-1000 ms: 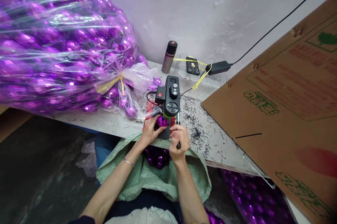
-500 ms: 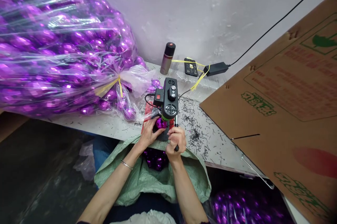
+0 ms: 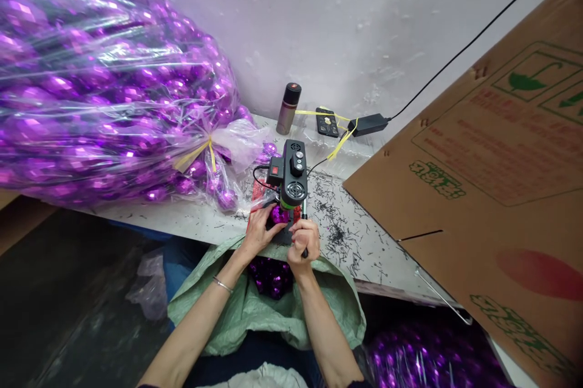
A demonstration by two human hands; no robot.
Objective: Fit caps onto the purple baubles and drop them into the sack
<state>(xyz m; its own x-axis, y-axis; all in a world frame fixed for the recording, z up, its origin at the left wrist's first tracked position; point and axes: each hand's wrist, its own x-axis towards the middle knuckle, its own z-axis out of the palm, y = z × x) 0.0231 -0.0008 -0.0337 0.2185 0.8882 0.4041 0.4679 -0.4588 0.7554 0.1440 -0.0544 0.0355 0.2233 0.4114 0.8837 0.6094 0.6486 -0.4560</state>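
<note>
My left hand (image 3: 260, 230) grips a shiny purple ball (image 3: 279, 214) between thumb and fingers, under the head of a small black bench drill press (image 3: 294, 172). My right hand (image 3: 303, 239) is closed around the black-ended lever (image 3: 305, 212) on the machine's right side. The lever points down toward me. Whatever tool touches the ball is hidden by the machine head. Below the table edge, a green woven sack (image 3: 255, 318) spreads open across my lap, with purple balls (image 3: 272, 277) inside.
A big clear bag of purple balls (image 3: 113, 102) fills the left. Dark shavings (image 3: 337, 233) litter the white table right of the machine. Behind stand a bottle (image 3: 288, 108), a phone-like black object (image 3: 327, 122) and a power adapter (image 3: 368, 125). A large cardboard box (image 3: 478, 194) leans in from the right.
The camera view has shifted slightly. Both hands stay in place on the ball and the lever, with no other clear movement.
</note>
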